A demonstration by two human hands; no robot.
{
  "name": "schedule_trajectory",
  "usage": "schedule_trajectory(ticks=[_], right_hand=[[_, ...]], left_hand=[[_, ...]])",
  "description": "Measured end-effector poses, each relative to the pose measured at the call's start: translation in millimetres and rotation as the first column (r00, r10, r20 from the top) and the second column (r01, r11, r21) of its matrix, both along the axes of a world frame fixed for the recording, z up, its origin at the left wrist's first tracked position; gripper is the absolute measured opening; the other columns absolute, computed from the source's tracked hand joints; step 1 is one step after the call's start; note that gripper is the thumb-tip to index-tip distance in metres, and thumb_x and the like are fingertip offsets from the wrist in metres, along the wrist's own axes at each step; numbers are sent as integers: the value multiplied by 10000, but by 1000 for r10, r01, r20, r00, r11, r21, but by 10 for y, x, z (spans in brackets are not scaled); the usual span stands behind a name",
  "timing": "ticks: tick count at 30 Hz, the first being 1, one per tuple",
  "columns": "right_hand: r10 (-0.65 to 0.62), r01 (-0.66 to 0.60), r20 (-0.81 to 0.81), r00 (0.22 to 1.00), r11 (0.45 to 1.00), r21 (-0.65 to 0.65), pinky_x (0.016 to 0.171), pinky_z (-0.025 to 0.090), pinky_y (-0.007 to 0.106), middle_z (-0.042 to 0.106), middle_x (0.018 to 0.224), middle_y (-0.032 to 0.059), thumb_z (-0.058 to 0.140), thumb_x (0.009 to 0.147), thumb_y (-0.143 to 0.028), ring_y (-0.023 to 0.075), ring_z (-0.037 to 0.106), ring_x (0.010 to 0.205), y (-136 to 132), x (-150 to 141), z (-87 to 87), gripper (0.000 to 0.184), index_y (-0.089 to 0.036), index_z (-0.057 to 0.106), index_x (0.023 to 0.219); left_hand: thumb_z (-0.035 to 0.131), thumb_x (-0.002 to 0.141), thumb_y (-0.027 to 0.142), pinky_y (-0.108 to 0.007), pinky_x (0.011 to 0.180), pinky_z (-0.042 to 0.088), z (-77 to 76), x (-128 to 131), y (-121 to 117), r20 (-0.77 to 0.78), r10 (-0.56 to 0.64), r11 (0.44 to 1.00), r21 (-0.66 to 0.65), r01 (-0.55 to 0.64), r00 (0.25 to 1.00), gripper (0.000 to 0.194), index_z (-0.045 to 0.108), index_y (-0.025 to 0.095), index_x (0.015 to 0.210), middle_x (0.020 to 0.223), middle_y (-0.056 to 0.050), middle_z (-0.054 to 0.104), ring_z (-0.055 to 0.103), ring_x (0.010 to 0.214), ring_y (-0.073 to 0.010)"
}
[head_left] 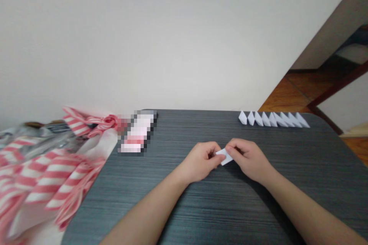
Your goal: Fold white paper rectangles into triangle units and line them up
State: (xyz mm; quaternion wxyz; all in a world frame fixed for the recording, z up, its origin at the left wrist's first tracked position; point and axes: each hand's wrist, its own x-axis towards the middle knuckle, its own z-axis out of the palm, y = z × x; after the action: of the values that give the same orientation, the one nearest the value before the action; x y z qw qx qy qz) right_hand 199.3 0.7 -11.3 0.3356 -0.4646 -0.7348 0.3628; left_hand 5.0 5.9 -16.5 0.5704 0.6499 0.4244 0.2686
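Note:
My left hand (199,160) and my right hand (244,160) meet above the dark grey wood-grain table (184,214), pinching a small folded piece of white paper (224,156) between them. Most of the paper is hidden by my fingers, and its exact shape cannot be told. Near the far edge, well beyond both hands, stands a long row of several folded white paper pieces (271,119), overlapping one another. Neither hand touches that row.
A pixelated pink and white object (138,132) lies at the table's far left corner. Pink-and-white striped fabric or wrapping (48,176) and a clear plastic bag (43,138) lie off the left edge. A white wall stands behind, and a wooden floor shows at right.

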Motion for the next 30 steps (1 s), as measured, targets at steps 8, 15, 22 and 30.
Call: schedule_trajectory(ticks=[8, 15, 22, 30], right_hand=[[26, -27, 99, 995, 1000, 2, 575, 353, 246, 548, 624, -18, 539, 932, -262, 127, 493, 586, -4, 18, -56, 274, -181, 562, 672], [57, -56, 101, 993, 998, -12, 573, 343, 238, 515, 601, -30, 534, 938, -261, 117, 474, 578, 1, 16, -34, 303, -178, 529, 646], [48, -43, 48, 998, 995, -91, 553, 354, 230, 541, 604, -34, 544, 931, -258, 113, 482, 563, -10, 15, -52, 261, -177, 566, 684], [30, -27, 31, 999, 997, -78, 555, 351, 233, 538, 605, -35, 529, 939, -245, 111, 470, 565, 0, 22, -11, 271, -180, 580, 681]], left_hand=[[629, 856, 341, -192, 518, 370, -43, -4, 26, 71, 78, 995, -76, -73, 994, 211, 560, 160, 770, 587, 39, 559, 484, 526, -87], [539, 916, 368, -192, 528, 385, 29, 0, 23, 43, 20, 998, -58, -18, 999, 305, 627, 140, 734, 581, 17, 561, 497, 529, -84], [534, 919, 368, -183, 496, 382, 52, -9, 27, 51, 22, 996, -83, -18, 998, 337, 626, 141, 687, 550, 14, 563, 483, 486, -77], [494, 945, 402, -189, 494, 403, 29, -11, 35, 78, 24, 995, -94, -17, 997, 386, 666, 137, 723, 544, 9, 575, 494, 471, -82]])
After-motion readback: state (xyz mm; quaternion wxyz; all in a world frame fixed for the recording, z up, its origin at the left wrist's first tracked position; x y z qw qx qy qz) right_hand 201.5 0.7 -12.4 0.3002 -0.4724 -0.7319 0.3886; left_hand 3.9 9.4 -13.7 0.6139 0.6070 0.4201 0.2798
